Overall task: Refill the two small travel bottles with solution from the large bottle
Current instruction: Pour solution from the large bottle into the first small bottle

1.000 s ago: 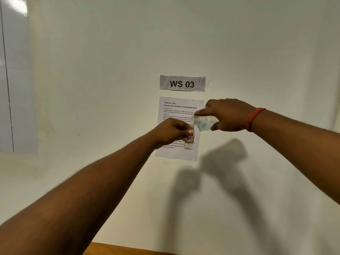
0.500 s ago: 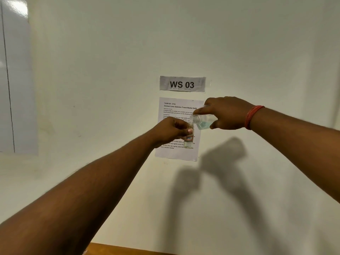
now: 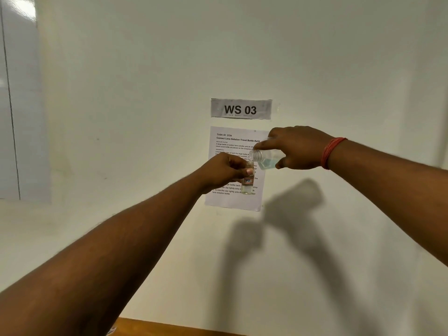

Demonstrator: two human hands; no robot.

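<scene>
Pouring from one vessel to another, held in the air before a pale wall. The large bottle is gripped by the right hand, whose fingers and thumb are curled round its body; its long axis is laid nearly level, running from the right hand toward the left, with the open threaded mouth at the left end. A small pool of bluish solution is seen in the lower side of the body, short of the neck. The small travel bottle is held upright by the left hand, pinched near its top, so that its long axis stands roughly at right angles to that of the large bottle. Its mouth is placed just below and slightly left of the large bottle's mouth; whether the two rims touch cannot be told. A little clear liquid appears to lie in its base. The pour is judged to turn on this alignment: further tipping of the large bottle is likely required before the solution reaches the neck. The second travel bottle is not in view. Behind the hands, an instruction sheet and a sign reading WS 03 are fixed to the wall.
</scene>
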